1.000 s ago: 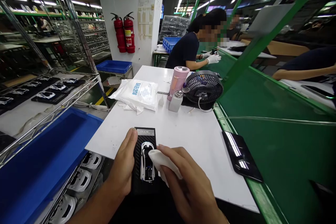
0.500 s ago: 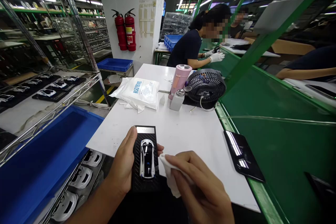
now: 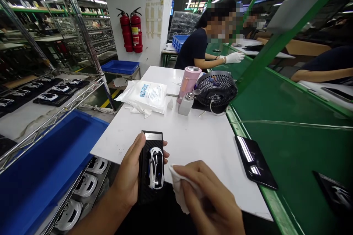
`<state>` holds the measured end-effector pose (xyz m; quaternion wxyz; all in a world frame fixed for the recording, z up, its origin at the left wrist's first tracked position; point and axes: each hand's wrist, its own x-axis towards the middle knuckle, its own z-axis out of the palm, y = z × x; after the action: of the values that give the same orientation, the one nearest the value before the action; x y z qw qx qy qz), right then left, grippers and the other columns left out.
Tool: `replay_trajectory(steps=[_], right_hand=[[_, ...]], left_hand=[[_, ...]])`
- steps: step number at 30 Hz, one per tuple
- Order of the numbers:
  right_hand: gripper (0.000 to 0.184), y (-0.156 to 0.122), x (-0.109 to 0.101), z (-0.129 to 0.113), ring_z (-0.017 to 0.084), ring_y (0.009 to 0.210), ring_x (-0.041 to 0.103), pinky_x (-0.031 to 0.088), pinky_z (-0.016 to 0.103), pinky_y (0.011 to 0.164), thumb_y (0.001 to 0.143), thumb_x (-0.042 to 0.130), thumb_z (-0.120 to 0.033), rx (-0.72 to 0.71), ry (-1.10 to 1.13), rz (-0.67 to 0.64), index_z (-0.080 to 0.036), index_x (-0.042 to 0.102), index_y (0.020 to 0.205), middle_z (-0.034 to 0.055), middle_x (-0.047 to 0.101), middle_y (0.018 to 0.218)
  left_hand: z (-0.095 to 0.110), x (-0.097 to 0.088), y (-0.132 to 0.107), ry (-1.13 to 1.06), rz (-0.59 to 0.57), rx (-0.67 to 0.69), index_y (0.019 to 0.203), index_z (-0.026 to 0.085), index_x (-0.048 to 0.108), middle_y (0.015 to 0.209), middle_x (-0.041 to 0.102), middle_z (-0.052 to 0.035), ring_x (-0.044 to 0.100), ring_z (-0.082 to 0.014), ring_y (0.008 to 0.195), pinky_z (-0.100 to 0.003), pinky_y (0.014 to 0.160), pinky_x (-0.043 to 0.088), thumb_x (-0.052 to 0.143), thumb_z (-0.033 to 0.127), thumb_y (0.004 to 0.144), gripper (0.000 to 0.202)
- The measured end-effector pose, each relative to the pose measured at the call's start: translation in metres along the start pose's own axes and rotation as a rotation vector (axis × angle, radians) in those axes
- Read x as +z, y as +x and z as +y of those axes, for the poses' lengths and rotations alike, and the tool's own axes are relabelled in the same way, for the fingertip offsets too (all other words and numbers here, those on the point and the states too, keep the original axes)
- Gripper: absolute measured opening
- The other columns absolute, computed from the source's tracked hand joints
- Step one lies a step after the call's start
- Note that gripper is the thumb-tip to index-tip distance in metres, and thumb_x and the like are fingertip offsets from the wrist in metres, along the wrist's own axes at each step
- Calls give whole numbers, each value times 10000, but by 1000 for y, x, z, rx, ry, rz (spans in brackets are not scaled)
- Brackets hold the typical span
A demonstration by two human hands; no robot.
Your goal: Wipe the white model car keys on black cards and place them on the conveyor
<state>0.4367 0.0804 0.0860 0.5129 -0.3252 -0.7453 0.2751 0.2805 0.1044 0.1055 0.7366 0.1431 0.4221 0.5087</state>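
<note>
My left hand (image 3: 127, 170) grips a black carbon-fibre display base (image 3: 145, 187) from its left side, with the fingers curling around its edge. A white and black model sports car (image 3: 156, 168) sits on the base, tilted slightly in the hold. A small silver plate (image 3: 152, 136) marks the base's far end. My right hand (image 3: 205, 200) pinches a folded white wipe (image 3: 178, 187) just right of the car, and the wipe is not touching it.
On the white table stand a packet of wipes (image 3: 145, 97), a pink bottle (image 3: 189, 84), a small dispenser bottle (image 3: 185, 104) and a desk fan (image 3: 216, 91). Blue bins and wire racks of model cars lie left. A gloved co-worker (image 3: 193, 47) works beyond.
The wipe and my right hand have moved off the car to its right and stayed there over the last half second. The base and car have turned slightly in my left hand.
</note>
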Motion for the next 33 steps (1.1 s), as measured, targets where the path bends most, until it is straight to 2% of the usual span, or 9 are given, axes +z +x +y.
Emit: replay_trajectory(steps=[4,8,11,13,15,19,24,29,33], right_hand=[[370,4,13,-4,147,634,514,435,246,506,834,458,-20,-155,-284,-79,-155,522,1173,80,531,796],[274,1,18,-8,159,566,480,401,262,462,804,472,-27,-326,-517,-71,-89,559,1057,83,541,686],[273,-5,10,-6,147,574,485,414,255,476,809,455,-24,-186,-393,-64,-118,576,1036,69,520,707],[349,-6,4,-4,137,609,501,431,243,499,824,455,-16,-79,-265,-37,-144,549,1135,69,509,774],[421,-3,3,-3,133,645,510,445,234,519,835,462,-7,-47,-174,-31,-161,497,1225,70,504,818],[383,4,11,-5,160,728,524,481,274,607,851,446,-24,-69,-197,-71,-158,517,1202,90,499,854],[302,1,13,-5,133,627,487,448,236,524,876,417,-79,-111,-251,-166,-189,554,1122,62,479,791],[366,5,12,-4,155,708,517,479,284,611,834,459,-15,-161,-275,-77,-163,527,1161,90,514,850],[292,7,6,-5,151,627,513,473,268,542,845,447,-51,-178,-308,-160,-137,558,1101,75,511,766]], left_hand=[[-4,3,-3,71,60,100,1031,139,587,760,628,-58,566,-124,676,-225,619,469,525,507,766,458],[-3,4,-4,157,112,225,1001,182,588,818,641,-31,564,-90,694,-172,622,454,549,467,770,369],[-2,2,-3,147,123,197,1040,169,579,771,636,-39,567,-106,667,-196,601,459,528,507,767,437],[-1,0,-2,114,90,127,1054,145,579,761,630,-55,565,-121,648,-216,573,455,508,533,765,489],[-2,0,-1,61,29,43,1043,121,590,759,623,-66,560,-126,634,-231,573,455,493,539,771,508],[-3,0,-1,-40,-76,-83,1034,89,605,789,622,-92,581,-158,683,-282,663,475,472,546,777,541],[-1,-4,0,-33,-63,-92,1039,64,615,759,629,-104,578,-164,675,-268,629,468,456,562,776,585],[-4,-5,3,-81,-129,-170,1030,72,617,781,627,-104,588,-178,688,-298,666,473,464,566,768,580],[-3,-8,5,-23,-82,-131,1019,69,622,772,628,-107,583,-171,689,-283,646,474,463,563,770,575]])
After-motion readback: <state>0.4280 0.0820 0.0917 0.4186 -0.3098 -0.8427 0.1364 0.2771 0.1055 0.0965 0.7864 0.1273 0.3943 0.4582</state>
